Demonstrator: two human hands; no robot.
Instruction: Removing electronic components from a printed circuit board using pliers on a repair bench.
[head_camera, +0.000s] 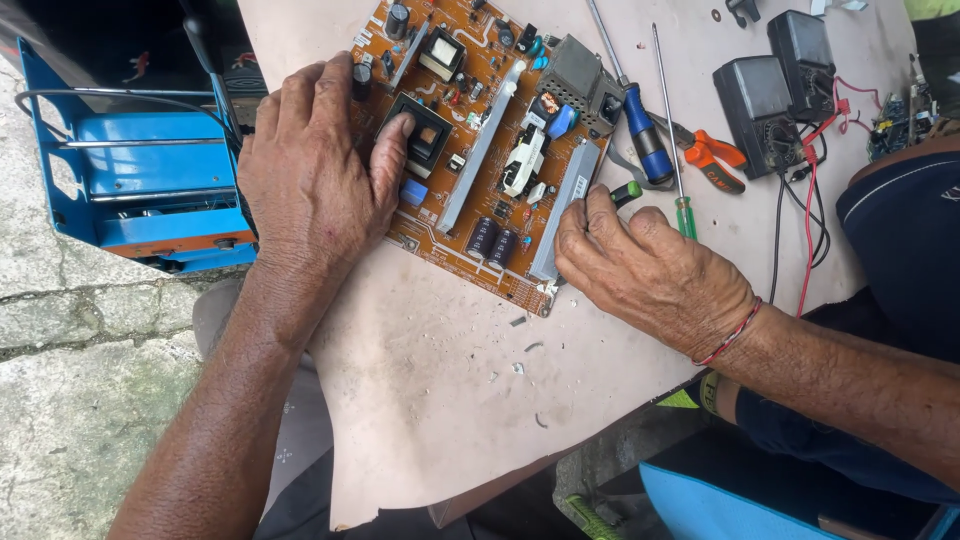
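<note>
An orange-brown circuit board (470, 200) with capacitors, transformers and two long metal heat sinks lies tilted on a pale tabletop (440, 400). My left hand (310, 170) lies palm down over the board's left edge, gripping it, with the thumb pressed against a black transformer (432, 130). My right hand (650, 270) has its fingers curled against the board's right edge beside the heat sink (565, 205). A short black and green tool tip (626, 193) pokes out by the index finger; I cannot tell whether the hand holds it.
To the right of the board lie a blue-handled screwdriver (648, 135), a thin green-handled screwdriver (685, 215) and orange-handled pliers (715, 160). Two black boxes (755, 100) with red and black wires (805, 230) sit at the back right. A blue metal frame (140, 190) stands at the left over the concrete floor.
</note>
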